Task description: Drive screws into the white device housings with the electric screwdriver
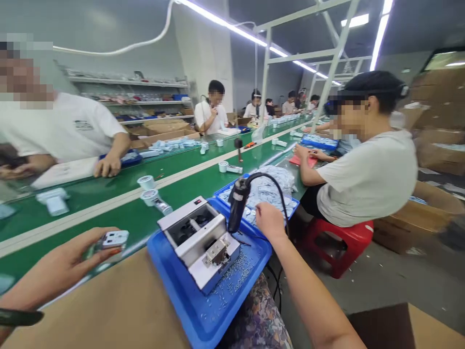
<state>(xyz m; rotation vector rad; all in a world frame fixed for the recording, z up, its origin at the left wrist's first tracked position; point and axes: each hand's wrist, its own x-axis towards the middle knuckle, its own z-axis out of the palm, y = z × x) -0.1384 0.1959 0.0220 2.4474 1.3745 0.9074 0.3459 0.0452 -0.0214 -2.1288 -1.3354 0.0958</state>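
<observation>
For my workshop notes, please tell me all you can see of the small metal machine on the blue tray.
The small metal machine is a boxy silver-grey unit with an open top showing a dark compartment with a black part inside. A small switch sits on its top edge, and a metal clamp block is fixed at the front. It rests on a blue plastic tray, among scattered small metal pieces.

The left hand [61, 264] hid part of the white device [115, 239] it held, and the right arm [312, 295] ran off the bottom edge. The tiny pieces [236, 274] on the blue tray [203, 320], lower middle of the frame, were too small to identify.
</observation>
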